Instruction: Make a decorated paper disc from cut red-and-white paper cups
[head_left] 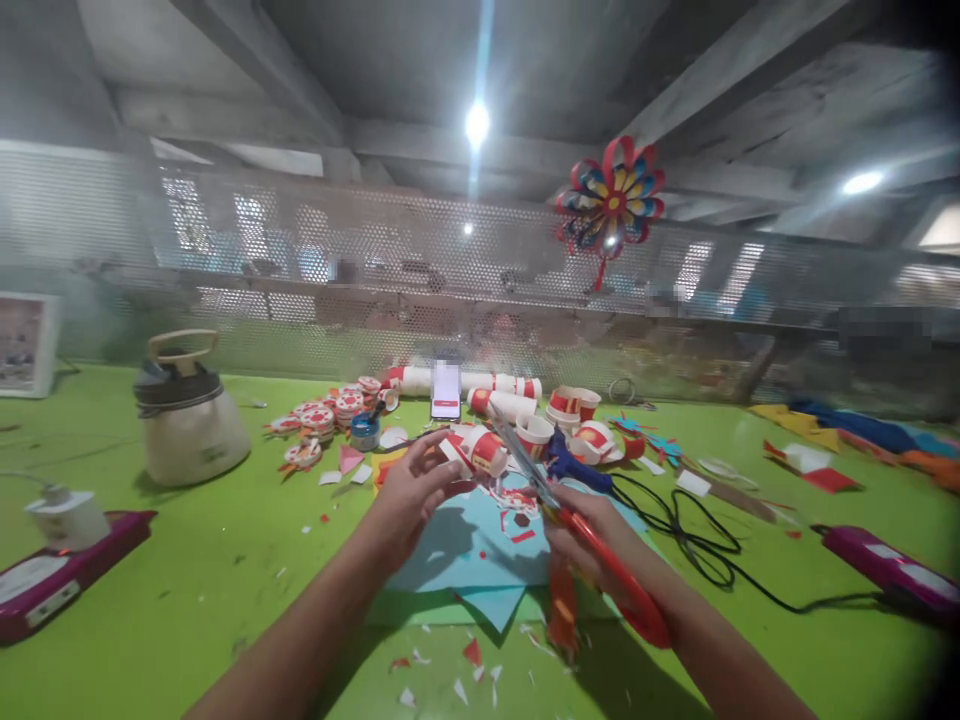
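My left hand (416,490) is closed on a small red-and-white paper piece (455,455), pinched at the fingertips. In my right hand (589,530) is a pair of scissors (619,575) with red handles, its blades pointing up and away from me. The handle loops are spread apart. The blades stand to the right of the paper piece and look apart from it. Beneath both hands lie light blue sheets (442,550), with red and white cut scraps (517,500) on top. Just beyond are printed red-and-white paper cups (486,452).
A blue glue gun (577,465) trails a black cable (697,540) to a purple power strip (885,570) on the right. Farther back, a phone (445,390) stands upright beside stacked cups. At left are a white kettle-like container (187,430) and another power strip (90,570).
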